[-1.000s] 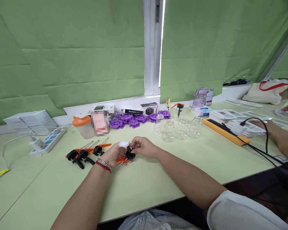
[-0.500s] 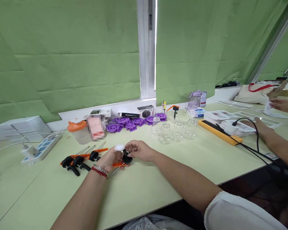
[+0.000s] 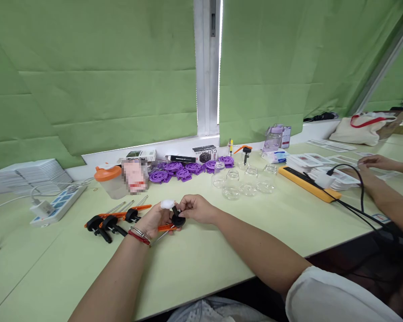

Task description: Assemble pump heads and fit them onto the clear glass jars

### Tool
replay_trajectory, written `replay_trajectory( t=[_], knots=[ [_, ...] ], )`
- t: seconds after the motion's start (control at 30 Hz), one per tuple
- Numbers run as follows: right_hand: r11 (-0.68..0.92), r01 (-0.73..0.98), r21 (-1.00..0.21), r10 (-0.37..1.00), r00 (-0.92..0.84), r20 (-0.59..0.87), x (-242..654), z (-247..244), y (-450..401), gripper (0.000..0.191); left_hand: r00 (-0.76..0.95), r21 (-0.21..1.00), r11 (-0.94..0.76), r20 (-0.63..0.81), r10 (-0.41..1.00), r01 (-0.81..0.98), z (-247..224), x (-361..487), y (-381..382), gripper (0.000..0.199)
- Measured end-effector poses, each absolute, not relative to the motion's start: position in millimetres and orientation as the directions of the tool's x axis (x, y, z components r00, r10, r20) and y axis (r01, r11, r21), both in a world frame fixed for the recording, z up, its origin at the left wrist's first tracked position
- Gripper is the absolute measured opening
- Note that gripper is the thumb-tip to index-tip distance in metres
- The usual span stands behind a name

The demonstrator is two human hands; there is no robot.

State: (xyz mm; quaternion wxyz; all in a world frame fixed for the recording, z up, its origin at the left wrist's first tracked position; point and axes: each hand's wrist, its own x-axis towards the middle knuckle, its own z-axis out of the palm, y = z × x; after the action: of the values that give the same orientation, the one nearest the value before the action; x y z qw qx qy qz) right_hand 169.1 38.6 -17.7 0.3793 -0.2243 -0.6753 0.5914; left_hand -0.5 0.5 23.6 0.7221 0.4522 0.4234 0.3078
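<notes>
L hand [image 3: 155,221] holds blk part [image 3: 179,221], stem [image 3: 175,211] up-left.

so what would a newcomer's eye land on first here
Probably the green sheets filling the background. Then the bright purple parts toward the back of the table, and, nearer, the left hand holding a black-and-orange piece, the right hand against it.

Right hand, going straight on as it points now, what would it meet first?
Probably the black piece in your left hand; your right hand seems to touch it, though depth is unclear.
</notes>
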Motion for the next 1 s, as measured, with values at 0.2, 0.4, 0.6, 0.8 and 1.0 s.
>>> replay_trajectory(
  t=[0.2,0.4,0.6,0.8,1.0],
  knots=[
    [0.212,-0.108,-0.971,0.754,-0.614,0.233,169.7,-18.1,39.0,0.025,0.435,0.912,0.407,-0.347,0.831,-0.051,28.8,2.6,-2.5,0.039],
    [0.225,-0.095,-0.97,0.766,-0.598,0.236,169.2,-17.9,39.0,0.022,0.44,0.908,0.415,-0.35,0.827,-0.057,27.7,1.9,-1.7,0.04],
    [0.198,-0.119,-0.973,0.759,-0.609,0.229,169.3,-17.3,38.2,0.023,0.462,0.915,0.4,-0.332,0.823,-0.057,24.3,-0.4,1.0,0.042],
    [0.178,-0.129,-0.975,0.767,-0.603,0.22,169.1,-18.5,39.0,0.027,0.473,0.913,0.405,-0.336,0.814,-0.047,24.2,-0.3,1.8,0.042],
    [0.18,-0.134,-0.974,0.763,-0.606,0.225,170.0,-16.3,37.1,0.026,0.475,0.914,0.404,-0.338,0.813,-0.041,23.7,0.2,1.9,0.038]
  ],
)
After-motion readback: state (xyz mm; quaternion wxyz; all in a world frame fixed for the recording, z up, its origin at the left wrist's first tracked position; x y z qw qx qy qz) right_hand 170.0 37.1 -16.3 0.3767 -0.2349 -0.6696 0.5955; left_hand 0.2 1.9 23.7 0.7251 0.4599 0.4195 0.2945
